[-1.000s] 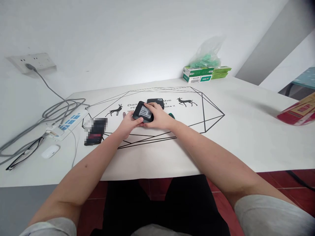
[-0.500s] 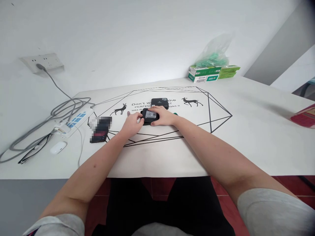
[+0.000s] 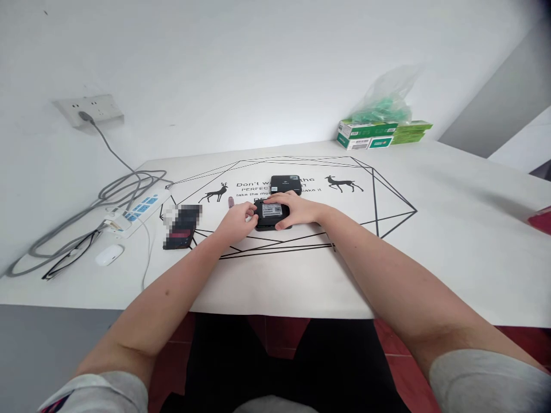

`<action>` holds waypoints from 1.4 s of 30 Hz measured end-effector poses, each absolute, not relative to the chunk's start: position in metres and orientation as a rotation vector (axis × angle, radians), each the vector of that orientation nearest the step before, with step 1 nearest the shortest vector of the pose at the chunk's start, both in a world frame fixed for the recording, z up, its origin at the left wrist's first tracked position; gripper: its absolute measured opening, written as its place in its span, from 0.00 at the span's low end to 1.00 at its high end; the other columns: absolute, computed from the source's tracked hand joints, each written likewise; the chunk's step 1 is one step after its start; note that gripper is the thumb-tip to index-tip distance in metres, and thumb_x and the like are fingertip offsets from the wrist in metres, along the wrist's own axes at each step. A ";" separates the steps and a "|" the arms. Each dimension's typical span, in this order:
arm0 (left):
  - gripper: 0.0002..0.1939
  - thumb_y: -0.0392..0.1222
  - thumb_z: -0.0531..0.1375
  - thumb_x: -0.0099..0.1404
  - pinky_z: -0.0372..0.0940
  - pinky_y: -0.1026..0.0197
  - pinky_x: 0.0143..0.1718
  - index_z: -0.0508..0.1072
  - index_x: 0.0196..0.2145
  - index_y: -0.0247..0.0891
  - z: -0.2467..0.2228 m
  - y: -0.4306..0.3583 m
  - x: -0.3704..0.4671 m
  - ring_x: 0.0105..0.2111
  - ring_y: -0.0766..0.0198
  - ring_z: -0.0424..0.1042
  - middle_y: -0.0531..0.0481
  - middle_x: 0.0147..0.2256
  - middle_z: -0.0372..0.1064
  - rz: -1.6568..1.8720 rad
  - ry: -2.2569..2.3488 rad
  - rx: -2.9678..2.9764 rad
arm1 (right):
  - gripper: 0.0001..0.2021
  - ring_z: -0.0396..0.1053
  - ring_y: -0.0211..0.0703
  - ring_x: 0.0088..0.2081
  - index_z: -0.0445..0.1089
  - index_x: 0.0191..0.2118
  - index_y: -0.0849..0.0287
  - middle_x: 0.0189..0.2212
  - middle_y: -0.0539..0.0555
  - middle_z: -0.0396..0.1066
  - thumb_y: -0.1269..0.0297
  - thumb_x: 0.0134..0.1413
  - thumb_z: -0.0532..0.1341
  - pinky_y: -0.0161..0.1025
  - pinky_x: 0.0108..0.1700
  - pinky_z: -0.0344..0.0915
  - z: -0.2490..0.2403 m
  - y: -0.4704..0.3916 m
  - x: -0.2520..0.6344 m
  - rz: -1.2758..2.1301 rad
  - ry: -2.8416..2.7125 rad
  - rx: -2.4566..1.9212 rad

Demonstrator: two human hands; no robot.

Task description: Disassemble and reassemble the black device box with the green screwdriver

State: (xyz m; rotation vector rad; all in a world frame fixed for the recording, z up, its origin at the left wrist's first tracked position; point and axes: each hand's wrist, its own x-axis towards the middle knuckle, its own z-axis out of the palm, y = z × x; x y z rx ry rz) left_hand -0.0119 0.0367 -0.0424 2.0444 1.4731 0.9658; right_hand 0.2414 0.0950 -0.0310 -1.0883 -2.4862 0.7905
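Observation:
A black device (image 3: 272, 211) with a white label on top lies on the printed mat in the middle of the table. My right hand (image 3: 300, 207) grips it from the right, thumb at the near edge and fingers over the far edge. At its left edge, my left hand (image 3: 238, 222) has its thumb and fingertips pinched together, touching the device. Just behind stands a black box (image 3: 286, 184) with a small label on it. A small pinkish object (image 3: 231, 202) lies left of the device, beyond my left hand.
To the left are a pixelated dark phone-like item (image 3: 183, 227), a power strip (image 3: 138, 213) with coiled grey cable, a white earphone case (image 3: 109, 255) and glasses (image 3: 71, 255). Green and white boxes (image 3: 367, 135) under a plastic bag (image 3: 387, 103) stand at the back right. A red item (image 3: 540, 220) is at the far right.
The view has shifted slightly. The black device now lies flatter and more of its label shows. Both hands remain on it.

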 end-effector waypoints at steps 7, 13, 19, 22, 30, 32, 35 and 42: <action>0.09 0.44 0.63 0.68 0.36 0.32 0.77 0.78 0.45 0.43 -0.044 0.039 -0.018 0.57 0.43 0.70 0.44 0.48 0.79 0.799 1.443 2.314 | 0.46 0.55 0.70 0.72 0.70 0.71 0.45 0.74 0.54 0.64 0.54 0.42 0.77 0.70 0.74 0.53 -0.029 0.094 0.244 0.811 -2.487 -1.076; 0.23 0.53 0.66 0.67 0.39 0.31 0.75 0.76 0.56 0.41 -0.037 0.034 -0.021 0.63 0.37 0.67 0.40 0.56 0.77 0.693 1.388 2.291 | 0.45 0.56 0.69 0.73 0.71 0.70 0.43 0.74 0.53 0.65 0.55 0.42 0.78 0.70 0.74 0.55 -0.028 0.093 0.245 0.847 -2.462 -1.066; 0.30 0.56 0.69 0.64 0.44 0.30 0.73 0.75 0.60 0.42 -0.036 0.033 -0.023 0.70 0.32 0.59 0.36 0.65 0.70 0.590 1.386 2.291 | 0.45 0.57 0.70 0.73 0.71 0.70 0.39 0.74 0.50 0.64 0.55 0.41 0.78 0.70 0.75 0.55 -0.030 0.095 0.247 0.856 -2.502 -1.089; 0.29 0.55 0.69 0.63 0.48 0.31 0.72 0.76 0.59 0.43 -0.037 0.033 -0.024 0.69 0.32 0.59 0.37 0.65 0.71 0.589 1.375 2.278 | 0.47 0.53 0.71 0.74 0.68 0.71 0.38 0.76 0.49 0.60 0.53 0.42 0.78 0.72 0.76 0.52 -0.032 0.097 0.248 0.870 -2.528 -1.102; 0.28 0.58 0.63 0.70 0.52 0.29 0.71 0.73 0.62 0.43 -0.034 0.033 -0.023 0.70 0.33 0.57 0.40 0.71 0.65 0.482 1.434 2.330 | 0.57 0.50 0.72 0.77 0.57 0.78 0.44 0.78 0.57 0.56 0.39 0.43 0.77 0.72 0.77 0.50 -0.033 0.100 0.251 0.922 -2.548 -1.154; 0.27 0.58 0.58 0.74 0.52 0.31 0.71 0.71 0.65 0.44 -0.031 0.032 -0.022 0.72 0.36 0.56 0.43 0.72 0.63 0.398 1.470 2.370 | 0.58 0.51 0.72 0.77 0.54 0.79 0.46 0.76 0.61 0.58 0.33 0.46 0.74 0.70 0.77 0.50 -0.031 0.099 0.251 0.942 -2.533 -1.214; 0.25 0.55 0.54 0.77 0.50 0.32 0.72 0.70 0.65 0.44 -0.028 0.032 -0.020 0.71 0.38 0.57 0.44 0.72 0.64 0.340 1.507 2.407 | 0.58 0.51 0.74 0.77 0.53 0.80 0.48 0.75 0.62 0.58 0.30 0.48 0.71 0.69 0.77 0.51 -0.029 0.096 0.250 0.914 -2.534 -1.263; 0.32 0.55 0.56 0.75 0.54 0.32 0.69 0.62 0.71 0.42 -0.028 0.034 -0.019 0.72 0.31 0.53 0.38 0.69 0.66 0.291 1.570 2.397 | 0.58 0.52 0.76 0.75 0.52 0.80 0.52 0.78 0.61 0.56 0.28 0.51 0.68 0.68 0.76 0.51 -0.035 0.101 0.247 0.834 -2.624 -1.193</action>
